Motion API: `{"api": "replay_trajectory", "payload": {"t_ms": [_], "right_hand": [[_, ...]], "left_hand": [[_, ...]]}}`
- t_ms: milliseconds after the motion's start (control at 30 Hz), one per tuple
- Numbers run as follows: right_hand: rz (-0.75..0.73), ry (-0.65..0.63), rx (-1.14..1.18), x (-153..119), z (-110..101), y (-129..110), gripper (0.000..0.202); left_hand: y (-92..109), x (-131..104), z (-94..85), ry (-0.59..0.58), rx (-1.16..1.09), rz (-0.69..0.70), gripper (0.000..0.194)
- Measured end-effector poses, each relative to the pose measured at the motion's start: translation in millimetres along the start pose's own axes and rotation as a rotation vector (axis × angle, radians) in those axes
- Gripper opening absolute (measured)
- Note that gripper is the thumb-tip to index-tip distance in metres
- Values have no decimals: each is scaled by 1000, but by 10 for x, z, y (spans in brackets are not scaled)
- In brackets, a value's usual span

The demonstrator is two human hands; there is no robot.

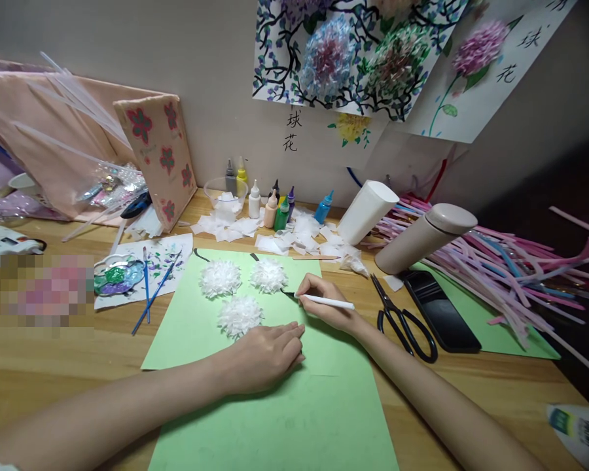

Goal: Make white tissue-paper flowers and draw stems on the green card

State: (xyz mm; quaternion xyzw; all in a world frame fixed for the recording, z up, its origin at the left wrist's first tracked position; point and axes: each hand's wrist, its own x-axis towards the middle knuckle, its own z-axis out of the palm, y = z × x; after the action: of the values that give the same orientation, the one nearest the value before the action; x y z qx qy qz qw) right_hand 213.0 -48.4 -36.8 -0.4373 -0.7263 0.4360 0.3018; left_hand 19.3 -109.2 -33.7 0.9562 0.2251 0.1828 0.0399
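Observation:
My right hand (324,302) is closed round a white-handled brush (331,302), whose dark tip touches the green paper (275,428) just right of the upper right white flower. Palm down, my left hand (269,356) rests on the paper, fingers extended, just below and partly over the edge of the lower white flower (240,315). Two more fluffy white flowers lie above it, one at the left (220,279) and one at the right (269,275). Short black strokes (201,255) show near the paper's top edge.
Black scissors (405,324) and a phone (442,311) lie right of the paper. Behind it stand paint bottles (281,212), a white cylinder (368,212) and a tumbler (425,237) among paper scraps (226,226). Two blue brushes (157,294) and a palette (118,277) are at the left.

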Motion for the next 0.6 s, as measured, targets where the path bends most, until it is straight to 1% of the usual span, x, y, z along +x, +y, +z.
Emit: {"api": "replay_trajectory", "payload": {"t_ms": [233, 367, 600], "right_hand": [[-7, 14, 14, -8, -23, -15, 6], [-19, 1, 12, -15, -38, -24, 3], [-8, 13, -2, -21, -41, -32, 5]], "left_hand": [[-5, 6, 2, 14, 12, 4, 21], [-8, 10, -6, 24, 3, 9, 21], [-17, 0, 9, 2, -11, -3, 20]]}}
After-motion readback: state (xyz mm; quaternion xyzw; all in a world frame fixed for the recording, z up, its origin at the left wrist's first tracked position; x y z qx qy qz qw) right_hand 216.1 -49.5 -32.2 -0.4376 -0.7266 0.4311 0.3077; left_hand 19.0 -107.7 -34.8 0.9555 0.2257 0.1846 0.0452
